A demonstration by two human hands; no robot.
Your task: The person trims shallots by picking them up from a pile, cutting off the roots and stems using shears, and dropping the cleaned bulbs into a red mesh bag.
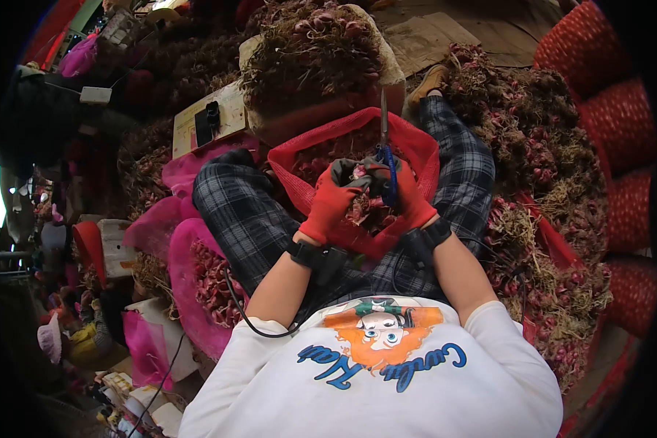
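Note:
Both hands wear red gloves with grey fingers and meet above an open red mesh bag (288, 157) between my knees. My left hand (333, 201) has its fingers closed around a small pinkish shallot (358, 172). In my right hand (409, 193) are scissors with blue handles (390, 175), their long blade (384, 117) pointing up and away from me. Inside the bag, below the hands, lie more shallots (361, 212) with dry stalks. The gloves hide part of the held shallot.
Ahead, a pale block (394, 77) bears a heap of shallots (321, 55). A large pile (540, 168) lies at the right, beside full red sacks (620, 131). At the left is a pink mesh bag (179, 255) of shallots. Another person (95, 332) sits at the far left.

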